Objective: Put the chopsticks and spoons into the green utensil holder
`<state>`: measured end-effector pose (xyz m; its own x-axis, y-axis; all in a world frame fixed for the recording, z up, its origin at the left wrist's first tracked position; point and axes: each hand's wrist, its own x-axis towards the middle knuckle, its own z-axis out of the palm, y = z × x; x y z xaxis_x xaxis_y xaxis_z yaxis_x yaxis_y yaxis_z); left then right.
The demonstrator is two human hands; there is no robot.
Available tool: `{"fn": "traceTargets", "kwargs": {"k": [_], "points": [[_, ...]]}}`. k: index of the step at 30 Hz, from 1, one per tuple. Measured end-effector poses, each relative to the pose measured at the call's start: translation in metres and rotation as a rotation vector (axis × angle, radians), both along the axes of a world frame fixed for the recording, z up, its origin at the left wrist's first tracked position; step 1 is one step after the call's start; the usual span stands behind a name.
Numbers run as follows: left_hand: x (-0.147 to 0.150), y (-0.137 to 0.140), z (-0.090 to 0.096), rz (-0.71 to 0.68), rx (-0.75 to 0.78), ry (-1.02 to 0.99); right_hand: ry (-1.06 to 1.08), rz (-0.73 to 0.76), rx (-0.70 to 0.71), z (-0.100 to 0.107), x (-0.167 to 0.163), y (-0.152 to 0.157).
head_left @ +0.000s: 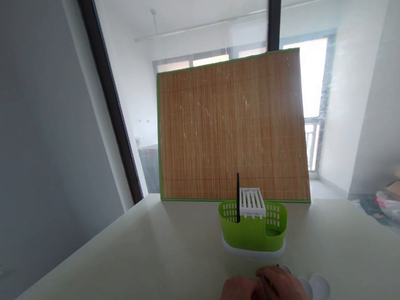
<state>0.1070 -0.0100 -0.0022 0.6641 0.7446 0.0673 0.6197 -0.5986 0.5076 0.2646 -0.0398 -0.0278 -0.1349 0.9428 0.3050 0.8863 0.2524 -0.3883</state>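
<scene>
"How far along?"
"One black stick [238, 198] is in the green basket [250, 236], lower centre; white spoons [320, 288] lie outside it on the bench [145, 263], bottom right of centre. What else remains, I can't judge."
"The grip?"
"Left hand [241, 299] and right hand [286, 291] meet, fingers curled, bottom centre; I can't tell whether they're closed on anything."
"Directions?"
"The basket's long axis runs left-right, dipping rightward; the stick stands steeply, top leaning right. Spoon handles are hidden."
</scene>
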Motion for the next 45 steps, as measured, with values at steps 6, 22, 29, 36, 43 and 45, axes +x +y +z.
{"fn": "traceTargets", "kwargs": {"k": [6, 22, 29, 36, 43, 45], "points": [[0.005, 0.002, -0.019, -0.163, 0.015, 0.087, 0.016, 0.011, -0.006, -0.001, 0.002, 0.0], [-0.026, 0.016, -0.006, 0.08, 0.056, 0.067, 0.012, 0.049, 0.008, 0.0, 0.002, 0.0], [-0.022, 0.017, -0.002, 0.258, 0.216, 0.236, -0.11, 0.071, -0.056, -0.003, -0.001, 0.003], [-0.023, 0.027, -0.003, 0.376, 0.25, 0.353, -0.148, 0.081, -0.034, -0.004, -0.001, 0.002], [-0.025, 0.022, -0.001, 0.277, 0.219, 0.289, -0.156, 0.096, -0.023, -0.004, 0.001, 0.003], [-0.028, 0.021, -0.002, 0.237, 0.203, 0.222, -0.157, 0.098, -0.015, -0.004, 0.002, 0.003]]}}
